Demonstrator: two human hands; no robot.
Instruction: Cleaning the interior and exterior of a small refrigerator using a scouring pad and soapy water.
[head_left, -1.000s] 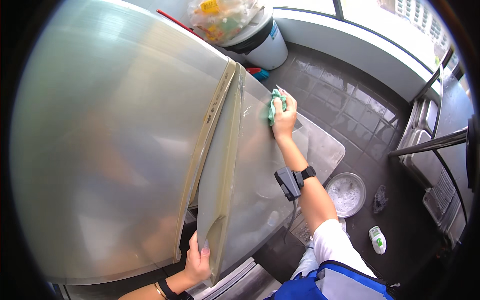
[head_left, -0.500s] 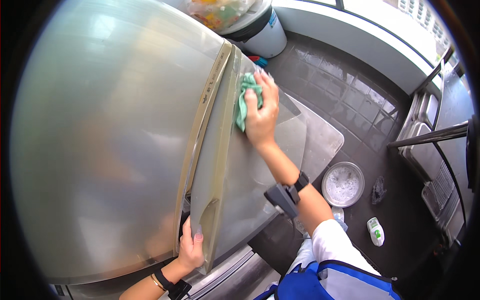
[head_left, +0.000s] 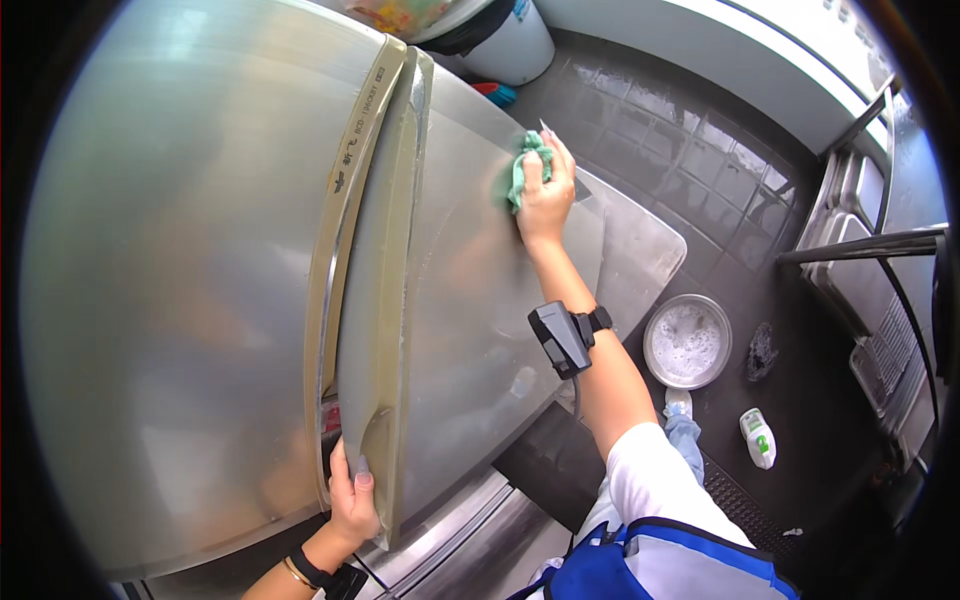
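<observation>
A grey fridge has a large upper door (head_left: pixel 180 300) and a lower door (head_left: pixel 470 320), with a gap between their beige edge trims. My left hand (head_left: pixel 355 503) has its fingers curled round the lower door's edge, beside the recessed handle (head_left: pixel 377 440). Farther up that door, my right hand (head_left: pixel 548 205) presses a bunched green cloth (head_left: pixel 518 180) against the surface near its far edge. The fingers are bent over the cloth and partly hide it. Faint wet streaks show on the door's face.
On the dark tiled floor to the right stand a metal basin (head_left: pixel 649 346) of sudsy water, a dark mesh clump (head_left: pixel 762 350) and a white-and-green bottle (head_left: pixel 758 438). A metal rack (head_left: pixel 860 245) with trays is at the right. A white bin (head_left: pixel 520 50) and a blue-and-red object (head_left: pixel 496 94) lie beyond the fridge.
My right hand and the cloth have slid right across the lower door, away from its beige trim. My left hand keeps hold of the door edge. The fridge sits farther left in view.
</observation>
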